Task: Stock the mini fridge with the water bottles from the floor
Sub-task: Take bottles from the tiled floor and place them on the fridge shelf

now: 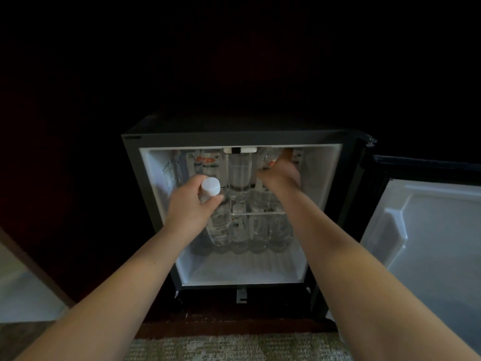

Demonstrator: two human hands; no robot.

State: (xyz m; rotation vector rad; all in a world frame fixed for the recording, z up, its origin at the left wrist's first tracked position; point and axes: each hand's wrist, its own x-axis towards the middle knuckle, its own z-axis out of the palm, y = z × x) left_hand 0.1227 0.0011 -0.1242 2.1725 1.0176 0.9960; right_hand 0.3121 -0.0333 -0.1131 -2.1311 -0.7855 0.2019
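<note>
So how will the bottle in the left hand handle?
The bottle looks full, so probably heavy for its size. Clear plastic may dent slightly under the left hand. Round body: likely rolls if laid down.

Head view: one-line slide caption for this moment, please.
The left hand holds a white-capped water bottle at the open mini fridge while the right hand grips another bottle high in the upper compartment.
</note>
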